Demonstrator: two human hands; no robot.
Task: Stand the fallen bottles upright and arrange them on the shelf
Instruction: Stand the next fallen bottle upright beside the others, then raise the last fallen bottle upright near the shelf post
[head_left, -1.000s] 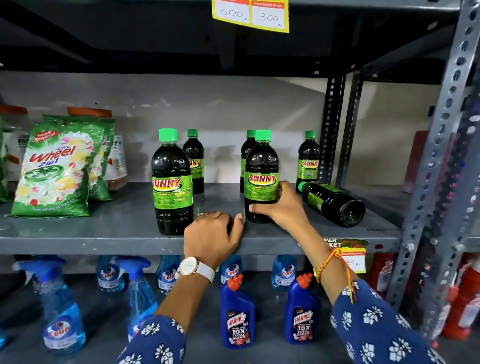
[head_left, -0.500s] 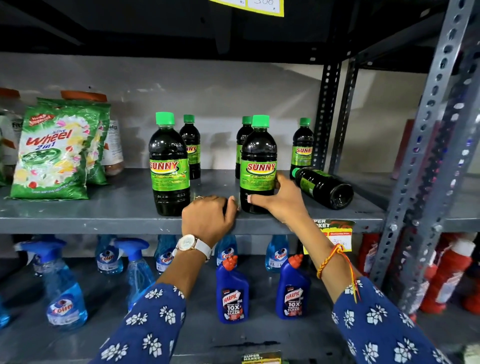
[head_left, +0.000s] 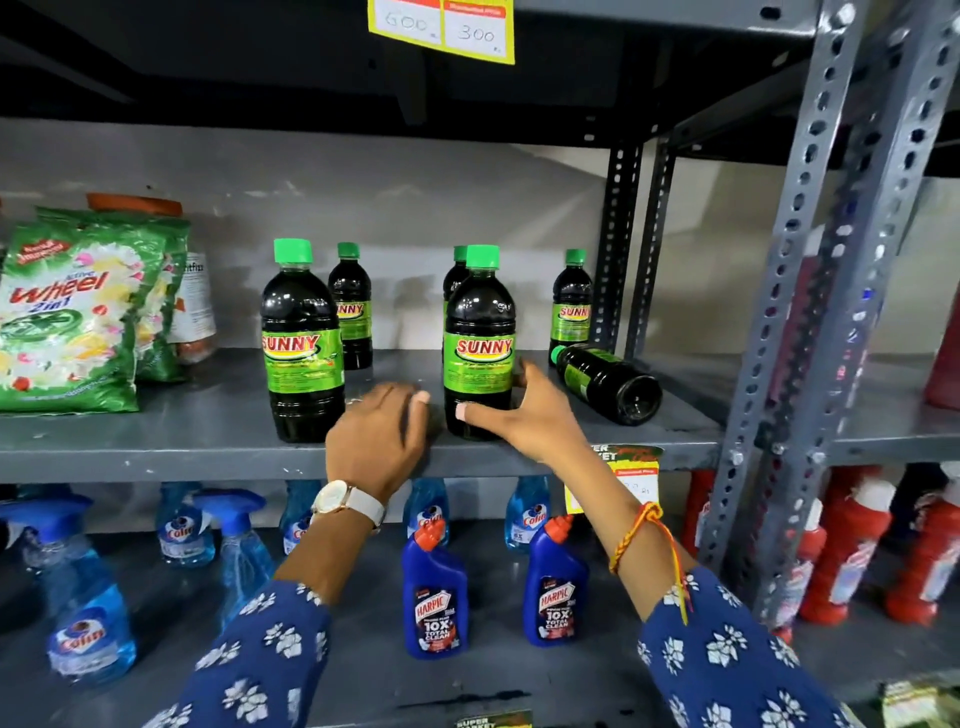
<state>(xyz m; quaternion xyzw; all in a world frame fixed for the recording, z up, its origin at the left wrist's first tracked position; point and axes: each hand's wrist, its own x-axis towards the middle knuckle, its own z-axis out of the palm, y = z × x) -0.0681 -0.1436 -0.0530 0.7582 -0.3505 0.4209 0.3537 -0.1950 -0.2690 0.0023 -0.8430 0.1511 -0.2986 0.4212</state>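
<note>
Several dark Sunny bottles with green caps stand on the grey shelf (head_left: 182, 447). Upright are a front-left bottle (head_left: 303, 343), a front-middle bottle (head_left: 480, 338), a back-left one (head_left: 353, 306), a back-right one (head_left: 571, 306) and one half hidden at the back (head_left: 457, 270). A fallen bottle (head_left: 608, 382) lies on its side at the right, cap towards the back. My right hand (head_left: 524, 415) grips the base of the front-middle bottle, thumb across its front. My left hand (head_left: 379, 441) rests palm down on the shelf between the two front bottles and holds nothing.
Green Wheel detergent bags (head_left: 72, 317) lean at the shelf's left. A perforated steel upright (head_left: 810, 312) stands at the right. Below are blue Colin sprays (head_left: 88, 618), Harpic bottles (head_left: 436, 608) and red bottles (head_left: 852, 551). A yellow price tag (head_left: 441, 26) hangs above.
My head view dipped and came back up. Both hands stay in nearly the same spots; the right hand keeps its hold on the front-middle bottle.
</note>
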